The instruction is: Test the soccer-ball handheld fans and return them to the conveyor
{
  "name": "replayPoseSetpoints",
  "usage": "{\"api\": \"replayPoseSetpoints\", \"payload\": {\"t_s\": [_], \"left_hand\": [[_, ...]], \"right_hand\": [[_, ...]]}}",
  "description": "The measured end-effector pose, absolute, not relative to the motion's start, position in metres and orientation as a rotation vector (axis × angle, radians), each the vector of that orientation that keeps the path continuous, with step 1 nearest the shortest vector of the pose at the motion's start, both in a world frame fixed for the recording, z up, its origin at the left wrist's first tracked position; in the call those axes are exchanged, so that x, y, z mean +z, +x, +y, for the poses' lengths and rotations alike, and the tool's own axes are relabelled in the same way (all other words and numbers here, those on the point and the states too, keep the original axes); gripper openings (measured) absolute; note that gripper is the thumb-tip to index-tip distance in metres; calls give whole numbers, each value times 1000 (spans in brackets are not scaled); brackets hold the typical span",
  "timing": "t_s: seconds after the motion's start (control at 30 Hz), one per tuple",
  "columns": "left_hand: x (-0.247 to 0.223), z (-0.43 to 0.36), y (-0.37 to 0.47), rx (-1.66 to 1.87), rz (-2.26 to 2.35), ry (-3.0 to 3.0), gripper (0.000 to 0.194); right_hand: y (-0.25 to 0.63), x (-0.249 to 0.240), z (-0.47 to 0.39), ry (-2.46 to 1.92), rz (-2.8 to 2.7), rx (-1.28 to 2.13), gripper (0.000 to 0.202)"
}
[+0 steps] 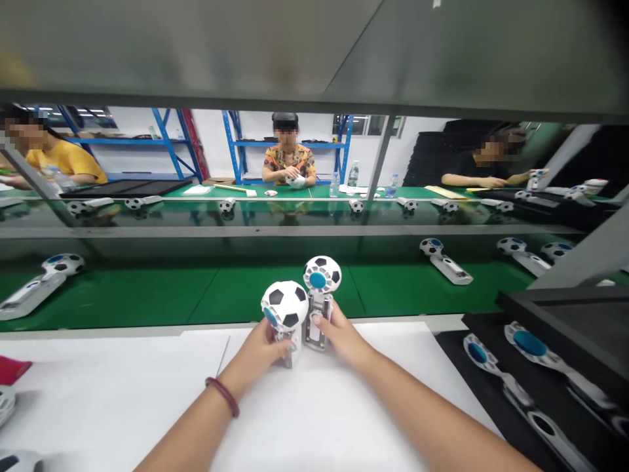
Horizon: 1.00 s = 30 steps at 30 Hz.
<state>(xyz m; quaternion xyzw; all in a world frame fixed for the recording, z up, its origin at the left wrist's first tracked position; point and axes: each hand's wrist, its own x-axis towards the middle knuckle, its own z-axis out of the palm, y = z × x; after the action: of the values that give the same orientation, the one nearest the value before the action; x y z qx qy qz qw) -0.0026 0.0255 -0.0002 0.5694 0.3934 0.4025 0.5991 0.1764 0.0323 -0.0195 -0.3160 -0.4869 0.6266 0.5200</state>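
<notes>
My left hand [270, 347] is closed around the handle of a white handheld fan with a soccer-ball head [285, 303]. A small part of its blue disc shows at the head's lower left. My right hand [341, 335] grips a second soccer-ball fan [318, 321] by its handle, thumb on the front. That handle's inner parts are exposed, and its blue disc faces me. Both fans stand roughly upright, side by side, above the white sheet [275, 426]. My fingers behind the handles are hidden.
Past the sheet runs a green conveyor belt [147, 295] with several fans on it. A black tray [457, 354] at right holds more fans. At left lie a red piece [14, 370] and partly visible fans. Posts and an overhead panel frame the view. Co-workers sit opposite.
</notes>
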Motion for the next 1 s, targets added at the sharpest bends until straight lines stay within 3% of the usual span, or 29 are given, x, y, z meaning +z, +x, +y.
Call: {"api": "replayPoseSetpoints", "payload": {"t_s": [0.13,0.27,0.43,0.63,0.8,1.0], "left_hand": [[-2,29,-3,801,840,1265,51],[-8,25,1,879,846,1080,53],[-7,20,6,962,808,839,39],[-4,21,6,949,695,909,61],[-1,20,7,920,790,943,59],[-1,21,6,900,796,978,57]], "right_hand": [[177,-26,38,-732,-970,1613,50],[178,-25,38,-778,-868,1683,47],[180,-13,29,-732,-812,1833,43],[181,-12,28,-722,-803,1883,44],[180,-10,28,-729,-867,1864,38],[179,-6,27,-753,-886,1882,50]]}}
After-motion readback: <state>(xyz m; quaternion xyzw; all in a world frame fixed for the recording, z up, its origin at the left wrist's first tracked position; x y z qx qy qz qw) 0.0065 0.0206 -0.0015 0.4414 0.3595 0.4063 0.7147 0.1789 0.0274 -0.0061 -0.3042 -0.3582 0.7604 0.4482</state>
